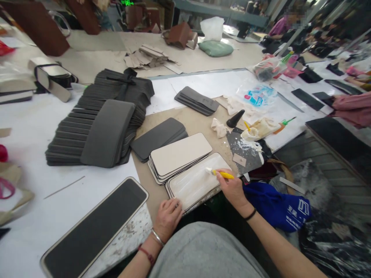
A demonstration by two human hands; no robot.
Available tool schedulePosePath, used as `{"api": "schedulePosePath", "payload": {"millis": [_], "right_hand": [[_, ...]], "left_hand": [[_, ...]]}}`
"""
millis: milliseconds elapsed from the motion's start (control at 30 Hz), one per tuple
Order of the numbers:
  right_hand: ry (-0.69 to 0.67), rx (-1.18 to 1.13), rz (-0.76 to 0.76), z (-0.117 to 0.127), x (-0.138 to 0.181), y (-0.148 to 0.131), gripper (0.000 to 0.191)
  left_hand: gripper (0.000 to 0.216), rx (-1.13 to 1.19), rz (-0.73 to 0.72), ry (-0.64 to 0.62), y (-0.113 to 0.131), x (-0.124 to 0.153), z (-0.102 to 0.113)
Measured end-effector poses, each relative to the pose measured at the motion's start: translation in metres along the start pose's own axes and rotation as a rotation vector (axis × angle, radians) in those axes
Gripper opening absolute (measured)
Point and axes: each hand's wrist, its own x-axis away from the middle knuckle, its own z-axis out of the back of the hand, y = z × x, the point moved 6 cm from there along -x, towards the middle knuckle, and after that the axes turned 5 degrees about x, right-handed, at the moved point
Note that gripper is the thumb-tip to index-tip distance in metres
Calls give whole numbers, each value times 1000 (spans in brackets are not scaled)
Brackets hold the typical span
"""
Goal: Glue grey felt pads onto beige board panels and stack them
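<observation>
In the head view, my right hand (232,189) is closed round a yellow-handled brush (224,175). White paste coats its bristles, which touch a cream panel (194,183) with rounded corners. Wet whitish streaks run along that panel, the top one of a small stack at the table edge. My left hand (168,218) grips the stack's near left corner with bent fingers; its thumb is partly hidden. Just behind lies another stack of cream panels (181,154). Dark grey panels (159,137) sit beyond it.
A large pile of grey panels (107,131) stands left. A long black panel with a pale rim (95,231) lies front left. A paste-covered container (256,129) and a black cone-shaped piece (235,118) are at right. A blue cloth (272,204) hangs below the edge.
</observation>
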Motion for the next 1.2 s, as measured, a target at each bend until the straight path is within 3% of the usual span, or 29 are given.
{"api": "schedulePosePath", "payload": {"millis": [67, 133, 233, 300, 400, 533, 633, 867, 1067, 1200], "right_hand": [[22, 42, 33, 0, 6, -3, 21], [-45, -10, 46, -10, 18, -17, 20], [-175, -173, -28, -30, 41, -43, 19], [-217, -241, -92, -38, 47, -46, 19], [-126, -174, -144, -29, 34, -11, 22], [104, 54, -207, 14, -3, 65, 27], [175, 147, -175, 37, -17, 89, 27], [52, 165, 69, 34, 0, 52, 20], [69, 107, 57, 34, -20, 54, 16], [-66, 5, 73, 12, -20, 34, 16]], "left_hand": [[12, -4, 15, -7, 0, 1, 0], [12, -12, 25, -16, -1, 1, 0], [13, -9, 12, -12, 0, 2, 1], [13, -4, 0, 3, 1, 2, 2], [13, -1, -9, 11, 1, 2, 2], [13, -6, -34, 27, 2, 2, 1], [13, -11, -47, 45, 3, 1, 0], [13, 4, -46, 73, 5, -1, 1], [15, -24, -87, 60, 9, -6, 2], [18, -76, -151, 60, 11, -10, 4]]}}
